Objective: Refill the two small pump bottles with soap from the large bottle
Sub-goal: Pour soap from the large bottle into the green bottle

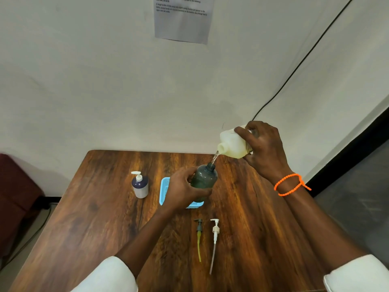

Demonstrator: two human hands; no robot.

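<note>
At frame centre, the left hand (182,187) wraps its fingers around an open dark green bottle (204,180) above a blue tray (164,189). Upper right, the right hand (264,147) grips the tilted large bottle (232,144), soap streaming into the green bottle's neck.

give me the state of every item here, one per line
large bottle: uncapped, tilted, pouring soap, held by right hand
green bottle: open, pump off, being filled, gripped by left hand
blue and white bottle: upright, pump on, untouched
dark pump: removed, lying on table
white pump: removed, lying on table
blue basket: on table, behind the left hand
</note>
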